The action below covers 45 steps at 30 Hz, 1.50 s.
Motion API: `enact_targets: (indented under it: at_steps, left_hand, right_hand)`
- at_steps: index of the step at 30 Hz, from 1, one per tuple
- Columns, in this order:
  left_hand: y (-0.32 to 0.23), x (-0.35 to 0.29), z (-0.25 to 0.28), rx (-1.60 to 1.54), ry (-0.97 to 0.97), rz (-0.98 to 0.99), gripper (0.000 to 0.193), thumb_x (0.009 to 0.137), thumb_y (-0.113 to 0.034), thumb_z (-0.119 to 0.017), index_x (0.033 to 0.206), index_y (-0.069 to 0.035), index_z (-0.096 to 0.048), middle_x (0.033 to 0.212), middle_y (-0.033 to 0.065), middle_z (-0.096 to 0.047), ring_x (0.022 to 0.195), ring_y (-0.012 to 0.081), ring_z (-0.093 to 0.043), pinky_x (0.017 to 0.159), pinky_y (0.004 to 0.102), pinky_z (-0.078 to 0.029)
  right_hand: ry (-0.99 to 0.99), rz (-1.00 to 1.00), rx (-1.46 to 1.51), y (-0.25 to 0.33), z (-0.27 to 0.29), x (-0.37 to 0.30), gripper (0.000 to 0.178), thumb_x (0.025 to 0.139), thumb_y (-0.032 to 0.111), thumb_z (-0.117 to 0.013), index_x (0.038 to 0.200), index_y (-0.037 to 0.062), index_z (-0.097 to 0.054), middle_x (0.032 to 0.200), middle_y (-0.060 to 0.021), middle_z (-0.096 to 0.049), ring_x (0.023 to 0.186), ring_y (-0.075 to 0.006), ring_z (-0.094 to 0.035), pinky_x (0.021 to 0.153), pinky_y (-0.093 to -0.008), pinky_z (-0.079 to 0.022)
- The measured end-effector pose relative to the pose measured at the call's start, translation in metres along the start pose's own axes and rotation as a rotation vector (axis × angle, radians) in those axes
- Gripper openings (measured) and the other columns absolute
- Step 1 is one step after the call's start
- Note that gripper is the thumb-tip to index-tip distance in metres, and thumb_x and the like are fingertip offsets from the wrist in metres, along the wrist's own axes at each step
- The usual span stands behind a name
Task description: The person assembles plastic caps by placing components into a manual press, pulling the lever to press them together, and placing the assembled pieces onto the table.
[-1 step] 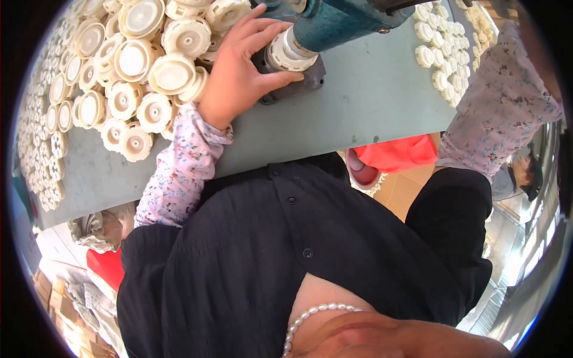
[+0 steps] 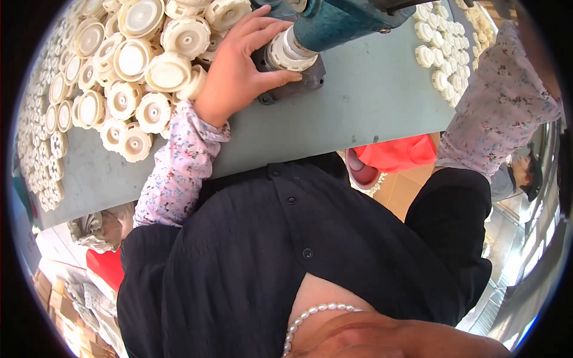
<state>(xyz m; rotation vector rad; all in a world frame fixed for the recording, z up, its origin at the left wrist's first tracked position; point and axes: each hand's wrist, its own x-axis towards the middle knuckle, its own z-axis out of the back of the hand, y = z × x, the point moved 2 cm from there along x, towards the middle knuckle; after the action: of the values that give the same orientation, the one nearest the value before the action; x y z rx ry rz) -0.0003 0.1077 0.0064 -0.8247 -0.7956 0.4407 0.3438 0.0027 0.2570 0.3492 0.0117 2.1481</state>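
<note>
My left hand [image 2: 242, 65] curves loosely round a cream plastic cap [image 2: 288, 55], its thumb and fingers spread on either side. The thumb lies by the near rim and the fingers reach along the far side, with a gap between palm and cap. That cap sits on a dark base [image 2: 313, 77], beneath the head of a teal press [image 2: 334, 27], which comes down onto it. Beside the hand is a heap of round cream caps [image 2: 152, 71]. My right arm, in a flowered sleeve [image 2: 492, 101], is raised at the right; its hand is out of the picture.
Several smaller cream pieces [image 2: 443, 51] stand in rows at the far right of the grey table [image 2: 364, 101]. More small pieces [image 2: 40, 143] cover its left side. Past the near edge are a red cloth [image 2: 400, 153] and a tiled floor [image 2: 397, 194]. Another person [image 2: 520, 176] shows at the far right.
My left hand and sleeve have shifted slightly to the left. One cap next to the wrist has been nudged a little; the cap beneath the press has not moved.
</note>
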Motion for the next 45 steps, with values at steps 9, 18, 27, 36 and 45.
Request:
enact_targets:
  at_steps: [9,18,27,36,45]
  left_hand:
    - [0.002,0.020,0.013,-0.060,0.242,-0.065,0.068,0.072,-0.018,-0.092,0.134,-0.003,-0.067,0.130,0.0100,-0.065,0.128,0.0308,-0.055,0.115,0.0391,-0.040]
    - [0.003,0.008,0.007,0.032,0.078,-0.081,0.080,0.065,-0.023,-0.095,0.137,-0.005,-0.066,0.148,0.0123,-0.057,0.144,0.0375,-0.046,0.122,0.0472,-0.036]
    - [0.006,0.007,-0.003,0.121,0.077,-0.085,0.080,0.063,-0.027,-0.096,0.132,0.001,-0.067,0.140,0.0144,-0.063,0.141,0.0393,-0.048,0.118,0.0480,-0.040]
    - [-0.032,0.030,0.034,0.155,0.056,-0.029,0.062,0.057,-0.024,-0.098,0.107,0.002,-0.074,0.119,0.0153,-0.067,0.134,0.0406,-0.054,0.110,0.0479,-0.046]
    - [-0.037,0.038,0.073,0.525,-0.482,-0.079,0.076,0.072,-0.027,-0.092,0.138,-0.004,-0.061,0.139,0.0170,-0.057,0.134,0.0421,-0.047,0.114,0.0546,-0.038]
  right_hand:
    - [0.262,0.036,0.689,0.050,0.001,0.012,0.034,0.099,0.036,-0.069,0.080,0.0082,-0.068,0.077,-0.0056,-0.071,0.074,-0.0150,-0.072,0.076,-0.0413,-0.055]
    - [0.145,-0.376,0.071,0.166,-0.191,-0.026,0.041,0.083,0.028,-0.082,0.060,0.0115,-0.052,0.063,-0.0049,-0.054,0.052,-0.0289,-0.056,0.049,-0.0402,-0.043]
    - [-0.189,-0.304,0.253,0.154,-0.230,-0.032,0.041,0.079,0.012,-0.082,0.058,0.0083,-0.047,0.062,-0.0053,-0.045,0.053,-0.0275,-0.051,0.050,-0.0404,-0.041]
    - [-1.022,-0.649,0.602,0.084,-0.044,-0.020,0.037,0.105,0.034,-0.058,0.122,0.0058,-0.074,0.108,-0.0201,-0.078,0.083,-0.0340,-0.075,0.071,-0.0380,-0.059]
    - [-0.396,-1.034,-0.566,-0.106,-0.229,-0.215,0.038,0.103,0.037,-0.061,0.126,0.0088,-0.071,0.113,-0.0192,-0.072,0.083,-0.0400,-0.070,0.075,-0.0476,-0.057]
